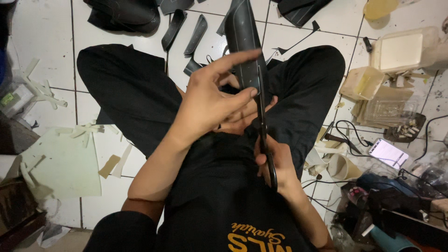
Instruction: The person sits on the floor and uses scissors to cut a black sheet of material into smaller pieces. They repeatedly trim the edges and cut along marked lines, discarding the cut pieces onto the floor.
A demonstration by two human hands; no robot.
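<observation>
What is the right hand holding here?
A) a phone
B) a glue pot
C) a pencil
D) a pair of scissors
D: the right hand grips the handles of black scissors, whose blades run up along a dark strip that the left hand steadies.

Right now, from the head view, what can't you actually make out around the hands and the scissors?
- Scissors: the handle loops are covered by the right hand, so the finger grip is unclear.
- Black strip: its far end is cut off by the top edge; its near end is hidden behind the left hand.
- Cut line: the blades meet the strip in dark-on-dark, too low in contrast to trace.
- Phone: screen content too small and glary.
</observation>
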